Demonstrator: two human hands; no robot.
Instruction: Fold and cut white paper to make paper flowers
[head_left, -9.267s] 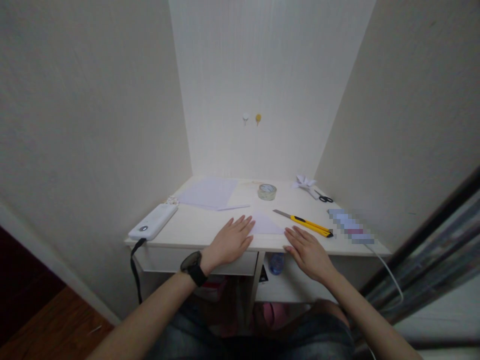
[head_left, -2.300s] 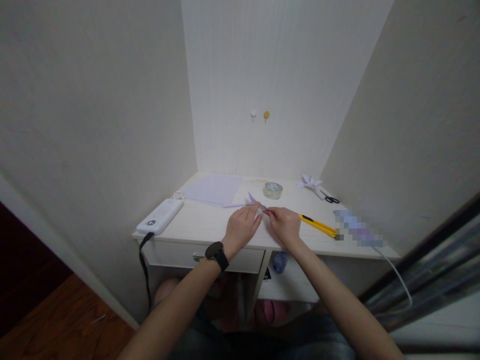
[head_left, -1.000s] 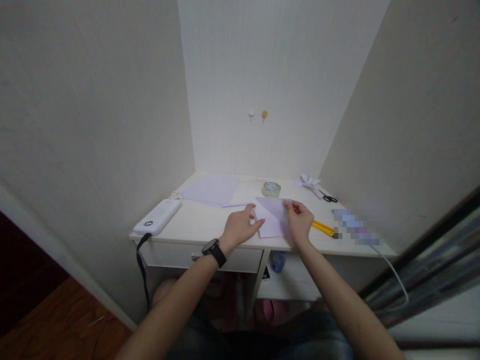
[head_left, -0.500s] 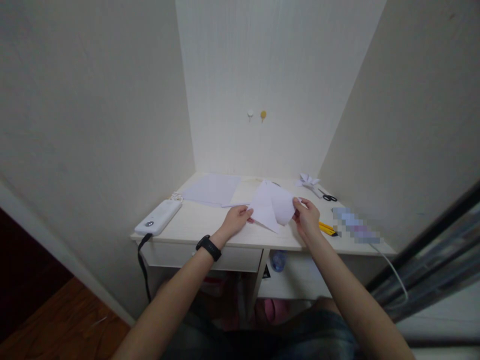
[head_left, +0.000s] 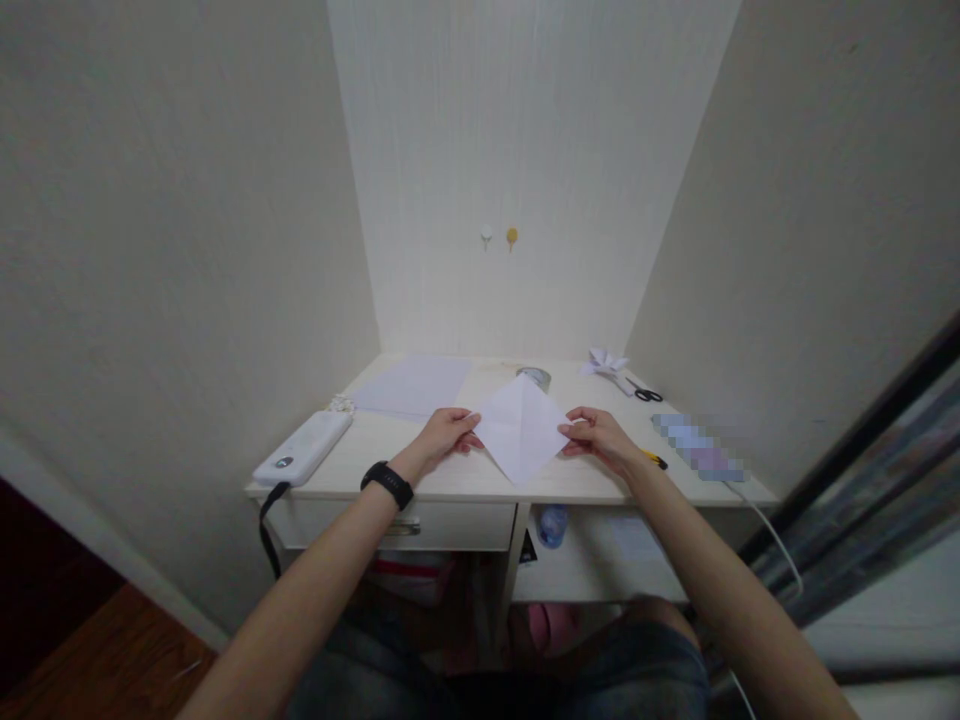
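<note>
A white square sheet of paper [head_left: 521, 427] is held unfolded above the white desk [head_left: 405, 470], turned like a diamond with a crease down its middle. My left hand [head_left: 442, 438] pinches its left corner. My right hand [head_left: 596, 437] pinches its right corner. A black watch [head_left: 387, 483] is on my left wrist. The paper's lower tip hangs near the desk's front edge.
On the desk lie a white power bank [head_left: 304, 448] with a black cable at the left, a stack of pale sheets [head_left: 412, 386], a tape roll [head_left: 534, 376] behind the paper, a folded paper shape [head_left: 606, 362], black scissors [head_left: 643, 393] and a yellow cutter [head_left: 654, 459]. Walls close in on three sides.
The folded paper has been opened out into a full square, and my hands have moved apart to its left and right corners. It now hides most of the tape roll and the cutter.
</note>
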